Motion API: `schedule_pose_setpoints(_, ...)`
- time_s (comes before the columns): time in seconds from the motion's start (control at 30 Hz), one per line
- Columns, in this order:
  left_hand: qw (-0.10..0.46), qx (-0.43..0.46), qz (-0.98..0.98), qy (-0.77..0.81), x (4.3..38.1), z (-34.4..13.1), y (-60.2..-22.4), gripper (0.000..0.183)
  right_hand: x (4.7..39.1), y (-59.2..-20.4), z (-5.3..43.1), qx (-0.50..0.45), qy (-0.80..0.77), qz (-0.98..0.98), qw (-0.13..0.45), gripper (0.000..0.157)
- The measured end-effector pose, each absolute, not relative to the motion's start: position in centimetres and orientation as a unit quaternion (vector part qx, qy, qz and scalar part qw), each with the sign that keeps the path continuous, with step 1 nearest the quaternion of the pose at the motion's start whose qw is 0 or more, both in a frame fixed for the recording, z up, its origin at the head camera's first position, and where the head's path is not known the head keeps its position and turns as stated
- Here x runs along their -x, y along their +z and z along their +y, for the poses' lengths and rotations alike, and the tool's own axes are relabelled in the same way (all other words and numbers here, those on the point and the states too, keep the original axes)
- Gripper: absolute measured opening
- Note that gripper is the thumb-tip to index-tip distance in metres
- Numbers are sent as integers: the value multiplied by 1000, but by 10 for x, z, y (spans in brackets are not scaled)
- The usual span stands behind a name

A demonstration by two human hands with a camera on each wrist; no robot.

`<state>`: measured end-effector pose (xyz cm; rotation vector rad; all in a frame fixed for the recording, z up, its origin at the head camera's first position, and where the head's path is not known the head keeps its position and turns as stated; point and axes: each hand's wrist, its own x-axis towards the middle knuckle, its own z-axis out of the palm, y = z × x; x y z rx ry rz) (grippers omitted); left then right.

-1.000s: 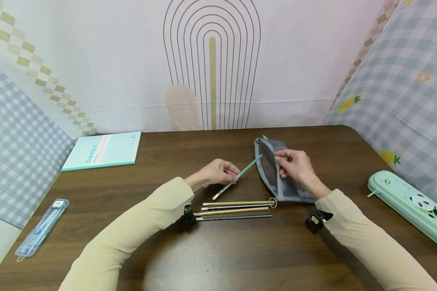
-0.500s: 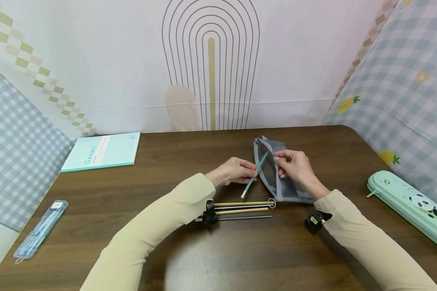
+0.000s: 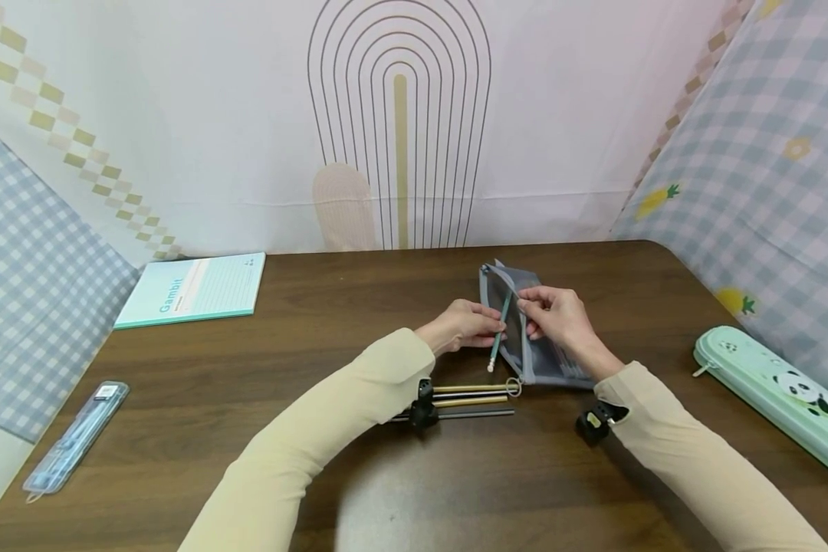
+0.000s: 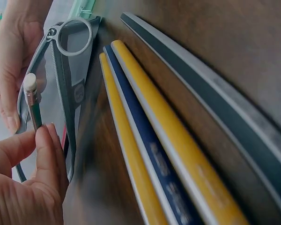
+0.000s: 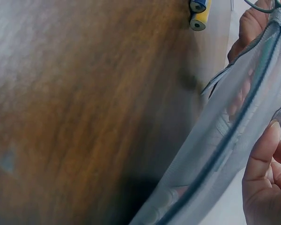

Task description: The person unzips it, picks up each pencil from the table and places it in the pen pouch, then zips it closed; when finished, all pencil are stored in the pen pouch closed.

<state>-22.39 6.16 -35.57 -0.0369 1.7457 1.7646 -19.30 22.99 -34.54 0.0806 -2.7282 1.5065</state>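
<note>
My left hand pinches a green pencil between thumb and fingers. Its white eraser points back toward me, and the other end reaches into the mouth of a grey mesh zip pouch. With thumb and fingertips, my right hand grips the pouch's near-right edge and holds the mouth apart. Pinkish and whitish shapes show blurred through the mesh in the right wrist view. Just below the left wrist lie several pencils side by side, two yellow, one dark blue and one dark green-grey.
A ring on the pouch's zip overlaps the pencil ends. A mint panda pencil case lies at right. At left are a clear blue slim case and, further back, a pale notebook. Patterned cloth borders the table's back.
My left hand has moved right with the green pencil, turning it steeper and bringing its far end into the pouch mouth. My right hand stays on the pouch edge.
</note>
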Motion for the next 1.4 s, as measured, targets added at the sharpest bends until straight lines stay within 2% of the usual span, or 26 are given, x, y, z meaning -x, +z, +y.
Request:
schedule_pose_setpoints(0.33, 296, 35, 650, 699, 223, 77, -362, 38, 192, -344, 229, -21, 487, -873, 7, 31)
schedule_pose_setpoints(0.83, 244, 41, 675, 695, 215, 93, -362, 42, 193, -345, 231, -26, 501, -865, 6, 31)
schedule_pose_setpoints(1.2, 266, 8, 659, 703, 207, 84, -354, 46, 191, -344, 233, -25, 502, -865, 4, 33)
schedule_pose_setpoints(1.4, 319, -55, 655, 682, 204, 59, -347, 44, 193, -345, 234, -26, 501, -865, 10, 33)
